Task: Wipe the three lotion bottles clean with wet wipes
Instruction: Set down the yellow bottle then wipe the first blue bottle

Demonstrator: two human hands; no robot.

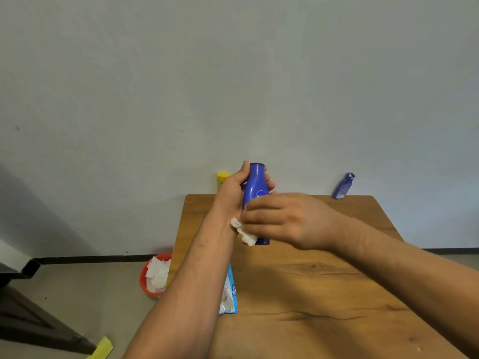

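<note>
My left hand point(234, 189) grips a dark blue lotion bottle point(255, 185) around its upper part and holds it upright above the wooden table point(311, 294). My right hand point(280, 218) presses a crumpled white wet wipe point(245, 233) against the bottle's lower body, fingers curled round it. A yellow bottle point(223, 178) stands at the table's far edge, mostly hidden behind my left hand. A second blue bottle point(343, 186) leans at the far right edge by the wall.
A blue-and-white wet wipe pack point(229, 294) lies at the table's left edge, partly under my left forearm. On the floor to the left sits a red bin point(145, 281) with used white wipes. A yellow strip point(102, 349) lies on the floor.
</note>
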